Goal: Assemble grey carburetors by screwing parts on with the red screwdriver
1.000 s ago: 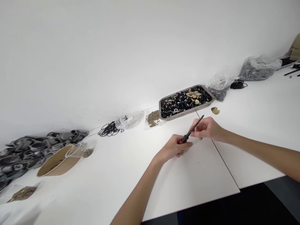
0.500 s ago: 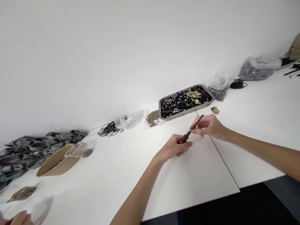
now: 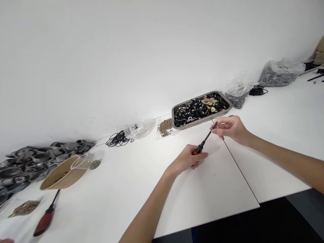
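Since a second earlier, the right hand [image 3: 231, 127] had slid up the shaft to the tip, toward one o'clock. Nearest, the left hand [image 3: 188, 160] gripped the screwdriver [image 3: 204, 141] by its handle, steadying it above the table [image 3: 273, 141]; right fingers [image 3: 218, 126] pinched the tip. Beyond, at twelve o'clock, sat the parts tray [image 3: 174, 111].

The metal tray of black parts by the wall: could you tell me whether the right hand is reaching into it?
No, the right hand is in front of the metal tray, pinching the tip of the screwdriver.
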`<state>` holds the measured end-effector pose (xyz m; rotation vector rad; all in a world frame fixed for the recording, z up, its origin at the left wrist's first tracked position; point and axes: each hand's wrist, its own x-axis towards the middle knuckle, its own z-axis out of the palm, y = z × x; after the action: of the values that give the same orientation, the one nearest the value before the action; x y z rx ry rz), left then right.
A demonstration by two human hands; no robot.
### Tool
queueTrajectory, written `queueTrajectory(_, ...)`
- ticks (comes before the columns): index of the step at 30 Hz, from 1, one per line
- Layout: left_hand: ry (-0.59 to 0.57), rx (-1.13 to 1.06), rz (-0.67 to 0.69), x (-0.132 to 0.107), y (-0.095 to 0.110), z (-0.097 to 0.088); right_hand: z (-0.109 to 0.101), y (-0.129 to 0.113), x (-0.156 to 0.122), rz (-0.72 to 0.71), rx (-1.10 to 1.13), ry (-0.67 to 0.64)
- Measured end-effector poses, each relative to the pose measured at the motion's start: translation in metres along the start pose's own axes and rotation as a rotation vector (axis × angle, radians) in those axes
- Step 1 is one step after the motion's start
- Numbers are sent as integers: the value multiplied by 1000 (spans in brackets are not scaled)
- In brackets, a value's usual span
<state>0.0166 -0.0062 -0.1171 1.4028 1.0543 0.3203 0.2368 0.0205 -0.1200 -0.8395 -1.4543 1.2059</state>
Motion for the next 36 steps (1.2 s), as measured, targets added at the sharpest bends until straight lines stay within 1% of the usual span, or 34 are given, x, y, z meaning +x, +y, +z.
queueTrajectory(6, 1, 5, -1, -1, 2, 0, -5, -6, 3, -1, 27, 85)
queueTrajectory(9, -3, 1, -6, -2, 2, 0, -8, -6, 6, -5, 99, 127)
queueTrajectory(13, -15, 15, 2, -2, 3, 1, -13, -6, 11, 66, 285, 147)
queueTrajectory(17, -13, 24, 3, -2, 3, 1, -15, -4, 12, 123, 368, 153)
queueTrajectory(25, -13, 18, -4, -1, 1, 1, -12, -2, 11, 163, 374, 134)
queueTrajectory(36, -20, 14, 7, -1, 0, 1, -11, -3, 10, 165, 367, 124)
